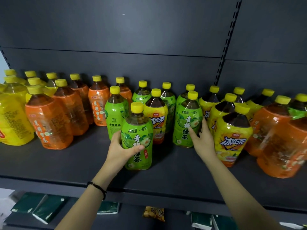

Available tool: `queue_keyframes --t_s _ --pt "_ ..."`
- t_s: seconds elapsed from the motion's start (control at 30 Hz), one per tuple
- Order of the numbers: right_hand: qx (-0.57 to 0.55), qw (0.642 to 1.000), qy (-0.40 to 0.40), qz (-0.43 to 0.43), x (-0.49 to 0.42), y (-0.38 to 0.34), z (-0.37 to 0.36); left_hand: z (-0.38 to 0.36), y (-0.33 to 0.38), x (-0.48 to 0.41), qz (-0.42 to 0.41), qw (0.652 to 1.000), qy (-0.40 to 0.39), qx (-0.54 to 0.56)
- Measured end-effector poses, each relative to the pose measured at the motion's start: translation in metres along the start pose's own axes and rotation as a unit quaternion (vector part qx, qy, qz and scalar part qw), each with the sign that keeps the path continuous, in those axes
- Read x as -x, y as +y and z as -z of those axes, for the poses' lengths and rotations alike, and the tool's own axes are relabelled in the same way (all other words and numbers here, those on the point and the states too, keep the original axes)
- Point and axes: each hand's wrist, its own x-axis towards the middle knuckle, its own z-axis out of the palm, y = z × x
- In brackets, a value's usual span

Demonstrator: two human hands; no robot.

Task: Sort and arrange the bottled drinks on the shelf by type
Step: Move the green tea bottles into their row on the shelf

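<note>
two bare hands are reaching onto the dark shelf (83, 163), where bottled teas with yellow caps are standing in loose groups. six orange-labelled bottles (49, 123) are showing on the left-centre, with at least two more at the far right. about six green-labelled bottles are clustering in the middle. yellow-labelled ones are sitting in three spots: a bunch at the far left, one (157, 117) among the greens, and roughly five right of centre; the back ones are overlapping, so those counts are staying rough.

the left hand (119, 150) is wrapping around the front green bottle (138, 140), thumb across its label, fingers hidden behind it. that bottle is standing upright nearest the shelf's front edge, its label bright green with plum pictures and dark characters, dark tea showing under the cap. the right hand (201, 138) is lying open against the side of a second green bottle (187, 123), fingers spread and touching its label, not closed around it, just beside a front yellow bottle (232, 138).

a black band (98, 188) is circling the left wrist. on the shelf below, dark green packets (46, 208) and a small orange packet (154, 213) are looking blurred and partly cut off.
</note>
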Motion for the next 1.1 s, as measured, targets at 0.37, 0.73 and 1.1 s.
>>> queue_keyframes --t_s 0.37,0.73,1.1 --pt "-0.162 0.978 -0.131 0.008 0.06 -0.069 -0.002 -0.079 0.013 0.013 -0.062 0.997 -0.045 0.026" --pt "-0.115 0.993 -0.036 0.003 0.051 -0.051 0.029 -0.042 0.024 -0.033 -0.133 0.987 0.042 -0.085" --pt "-0.066 0.998 -0.001 0.007 0.036 -0.042 0.031 -0.069 0.02 -0.085 -0.046 0.995 0.004 -0.09"
